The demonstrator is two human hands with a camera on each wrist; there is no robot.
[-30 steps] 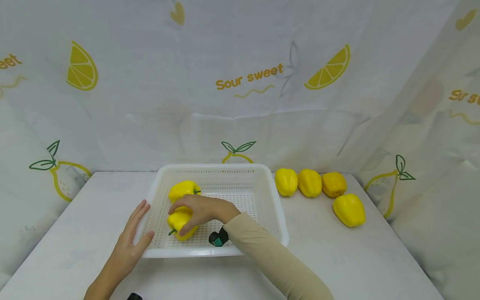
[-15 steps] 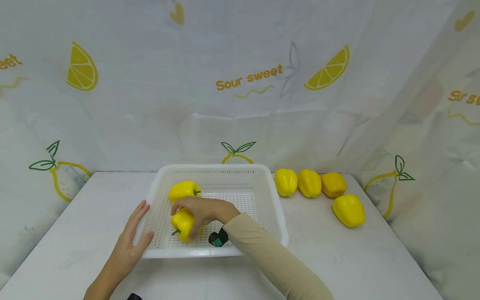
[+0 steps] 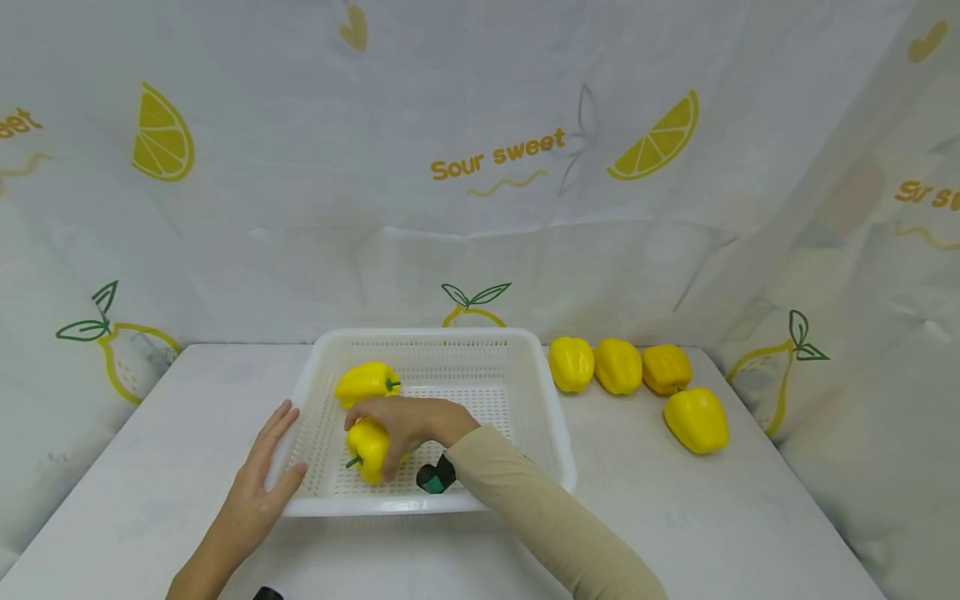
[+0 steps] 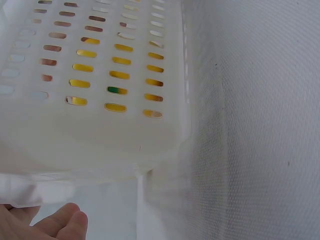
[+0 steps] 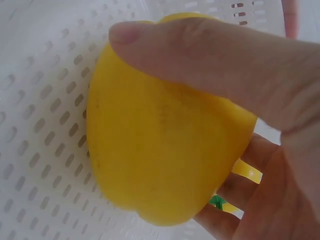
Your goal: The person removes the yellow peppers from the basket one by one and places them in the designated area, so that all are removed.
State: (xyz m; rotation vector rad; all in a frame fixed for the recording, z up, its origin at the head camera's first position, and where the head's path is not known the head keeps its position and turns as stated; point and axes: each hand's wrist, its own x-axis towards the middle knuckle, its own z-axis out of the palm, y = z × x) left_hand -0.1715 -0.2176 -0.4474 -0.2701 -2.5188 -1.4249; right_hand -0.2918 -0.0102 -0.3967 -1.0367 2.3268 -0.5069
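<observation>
In the head view my right hand point(image 3: 405, 423) grips a yellow bell pepper point(image 3: 366, 450) inside the white plastic basket point(image 3: 420, 505). Its green stem points toward the lower left. The right wrist view shows the thumb across the bell pepper point(image 5: 165, 150), with fingers curled round its other side. A second yellow bell pepper point(image 3: 366, 383) lies just behind, along the basket's left side. At the left wall, my left hand point(image 3: 255, 487) rests against the rim with fingers straight and thumb spread. Its fingertips show below the basket's rim point(image 4: 30, 192) in the left wrist view.
Several more yellow bell peppers point(image 3: 618, 367) lie on the white table point(image 3: 637, 517) right of the basket, three in a row and one nearer the front. A dark camera piece point(image 3: 437, 477) shows under the right wrist. Behind the table hangs a lemon-printed cloth point(image 3: 480, 100).
My right hand has shifted the front bell pepper a little to the right within the basket, closing more round its right side. My left hand and the basket have stayed in place.
</observation>
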